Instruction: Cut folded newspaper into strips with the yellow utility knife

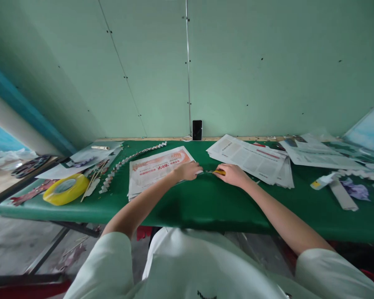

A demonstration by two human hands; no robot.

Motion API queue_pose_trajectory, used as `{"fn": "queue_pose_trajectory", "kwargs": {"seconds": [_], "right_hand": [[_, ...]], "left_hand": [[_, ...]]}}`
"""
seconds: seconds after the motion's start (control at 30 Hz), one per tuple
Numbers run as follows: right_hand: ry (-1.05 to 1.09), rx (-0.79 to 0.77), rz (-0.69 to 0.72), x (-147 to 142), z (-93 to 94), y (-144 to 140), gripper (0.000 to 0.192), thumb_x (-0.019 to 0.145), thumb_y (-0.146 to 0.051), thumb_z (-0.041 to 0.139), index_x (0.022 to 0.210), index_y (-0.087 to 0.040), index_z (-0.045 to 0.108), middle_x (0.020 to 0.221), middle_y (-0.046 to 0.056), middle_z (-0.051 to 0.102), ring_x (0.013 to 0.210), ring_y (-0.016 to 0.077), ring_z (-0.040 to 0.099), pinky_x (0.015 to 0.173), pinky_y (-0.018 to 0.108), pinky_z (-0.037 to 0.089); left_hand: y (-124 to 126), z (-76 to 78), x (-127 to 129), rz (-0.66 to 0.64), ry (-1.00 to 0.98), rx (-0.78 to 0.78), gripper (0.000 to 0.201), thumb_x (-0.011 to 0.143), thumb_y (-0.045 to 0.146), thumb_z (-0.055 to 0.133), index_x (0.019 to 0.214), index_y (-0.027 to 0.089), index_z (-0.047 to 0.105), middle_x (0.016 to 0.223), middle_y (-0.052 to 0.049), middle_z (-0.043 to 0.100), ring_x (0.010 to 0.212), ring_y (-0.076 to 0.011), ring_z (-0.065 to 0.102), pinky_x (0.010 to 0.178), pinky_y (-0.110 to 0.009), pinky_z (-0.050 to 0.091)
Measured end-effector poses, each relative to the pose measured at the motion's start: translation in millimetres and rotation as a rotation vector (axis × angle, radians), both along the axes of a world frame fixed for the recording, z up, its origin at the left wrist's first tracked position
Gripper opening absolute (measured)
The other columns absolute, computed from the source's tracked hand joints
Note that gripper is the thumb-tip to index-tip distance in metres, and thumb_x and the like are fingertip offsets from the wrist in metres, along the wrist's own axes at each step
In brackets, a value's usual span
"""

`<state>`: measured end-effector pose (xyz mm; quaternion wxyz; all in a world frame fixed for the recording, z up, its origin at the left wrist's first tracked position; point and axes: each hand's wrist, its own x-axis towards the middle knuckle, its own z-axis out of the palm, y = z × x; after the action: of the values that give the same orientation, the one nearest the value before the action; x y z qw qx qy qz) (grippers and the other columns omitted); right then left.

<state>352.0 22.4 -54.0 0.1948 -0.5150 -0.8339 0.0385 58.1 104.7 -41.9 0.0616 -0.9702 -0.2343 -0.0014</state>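
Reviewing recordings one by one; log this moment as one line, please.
left hand: at newspaper edge, grip unclear | right hand: holding yellow tool | nearby: upright phone at back, tape roll at left

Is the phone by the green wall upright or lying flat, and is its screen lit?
Upright: the phone stands on a short edge before the green wall, its front facing the camera. Its screen looks dark.

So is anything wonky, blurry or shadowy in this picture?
In the head view, the pale short left sleeve looks stretched towards the bottom corner; in the head view, the small yellow tool in the bare right hand is too fuzzy to make out fully; also in the head view, a soft shadow darkens the smooth green table near the front edge.
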Motion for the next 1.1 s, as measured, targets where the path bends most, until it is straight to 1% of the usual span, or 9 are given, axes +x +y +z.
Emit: {"fn": "queue_pose_trajectory", "kwargs": {"seconds": [0.17, 0.37, 0.53, 0.63, 0.7, 0.77, 0.87, 1.0, 1.1], "right_hand": [[-0.006, 0.000, 0.004, -0.7, 0.5, 0.2, 0.029, 0.107, -0.051, 0.060, 0.105, -0.026, 0.075, 0.106, 0.010, 0.081, 0.086, 0.0277, 0.076, 0.066, 0.035, 0.052], [0.008, -0.056, 0.026, -1.0, 3.0, 0.6, 0.033, 0.108, -0.052, 0.058, 0.107, -0.025, 0.076, 0.108, 0.012, 0.081, 0.084, 0.0281, 0.076, 0.064, 0.035, 0.053], [0.005, -0.073, 0.025, -2.6, 3.8, 0.6, 0.033, 0.108, -0.052, 0.058, 0.111, -0.024, 0.076, 0.111, 0.012, 0.081, 0.088, 0.0284, 0.077, 0.064, 0.034, 0.054], [0.004, -0.074, 0.030, -3.5, 3.3, 0.4, 0.033, 0.108, -0.051, 0.058, 0.109, -0.024, 0.076, 0.109, 0.012, 0.081, 0.084, 0.0277, 0.076, 0.061, 0.034, 0.053], [0.003, -0.060, 0.034, -3.8, 2.9, 0.3, 0.032, 0.109, -0.050, 0.058, 0.108, -0.024, 0.076, 0.109, 0.012, 0.081, 0.085, 0.0282, 0.077, 0.062, 0.034, 0.053], [0.003, -0.057, 0.040, -4.1, 2.4, 0.4, 0.032, 0.109, -0.050, 0.058, 0.109, -0.024, 0.077, 0.110, 0.013, 0.081, 0.087, 0.0290, 0.077, 0.063, 0.035, 0.055], [-0.003, -0.052, 0.047, -5.8, 1.0, 0.2, 0.032, 0.109, -0.049, 0.058, 0.111, -0.024, 0.077, 0.111, 0.013, 0.082, 0.087, 0.0297, 0.078, 0.064, 0.036, 0.057], [-0.007, -0.024, 0.062, -10.6, -0.2, -2.6, 0.032, 0.109, -0.049, 0.057, 0.112, -0.025, 0.077, 0.113, 0.012, 0.082, 0.088, 0.0291, 0.078, 0.066, 0.037, 0.057], [0.007, -0.019, 0.046, -13.6, 2.6, -6.6, 0.034, 0.110, -0.052, 0.054, 0.111, -0.025, 0.074, 0.111, 0.011, 0.081, 0.085, 0.0276, 0.077, 0.065, 0.035, 0.055]], "left_hand": [[4.2, 3.5, -5.0, -0.041, 0.056, -0.052, 0.061, 0.091, 0.016, 0.065, 0.152, 0.023, 0.062, 0.141, -0.011, 0.071, 0.120, -0.0287, 0.070, 0.097, -0.032, 0.055], [6.3, 2.6, -6.0, -0.054, 0.033, -0.027, 0.058, 0.096, 0.012, 0.061, 0.153, 0.023, 0.061, 0.138, -0.014, 0.071, 0.114, -0.0293, 0.071, 0.095, -0.033, 0.053], [-5.4, 4.5, -11.8, -0.067, 0.055, 0.013, 0.067, 0.092, 0.010, 0.066, 0.158, 0.018, 0.056, 0.145, -0.018, 0.068, 0.126, -0.0339, 0.068, 0.103, -0.039, 0.053], [-14.8, 2.4, -11.2, 0.064, 0.041, 0.093, 0.057, 0.091, 0.007, 0.068, 0.147, 0.016, 0.063, 0.134, -0.019, 0.073, 0.123, -0.0355, 0.070, 0.106, -0.044, 0.053], [-20.0, 1.6, -9.7, 0.227, 0.062, 0.127, 0.039, 0.092, 0.003, 0.065, 0.129, 0.013, 0.071, 0.117, -0.018, 0.077, 0.111, -0.0351, 0.075, 0.100, -0.044, 0.056], [-23.5, 2.5, -9.6, 0.337, 0.109, 0.123, 0.027, 0.095, -0.001, 0.060, 0.114, 0.012, 0.074, 0.104, -0.018, 0.078, 0.102, -0.0334, 0.078, 0.090, -0.040, 0.057], [-25.6, 6.3, -12.5, 0.347, 0.156, 0.102, 0.027, 0.098, -0.001, 0.055, 0.111, 0.012, 0.075, 0.101, -0.017, 0.079, 0.099, -0.0320, 0.078, 0.082, -0.037, 0.056], [-26.2, 9.1, -16.4, 0.323, 0.136, 0.107, 0.034, 0.097, -0.002, 0.052, 0.121, 0.009, 0.074, 0.100, -0.018, 0.080, 0.094, -0.0313, 0.076, 0.084, -0.039, 0.055], [-28.1, 9.2, -17.1, 0.308, 0.103, 0.108, 0.034, 0.097, 0.000, 0.051, 0.120, 0.009, 0.074, 0.097, -0.018, 0.080, 0.090, -0.0313, 0.075, 0.083, -0.040, 0.055]]}}
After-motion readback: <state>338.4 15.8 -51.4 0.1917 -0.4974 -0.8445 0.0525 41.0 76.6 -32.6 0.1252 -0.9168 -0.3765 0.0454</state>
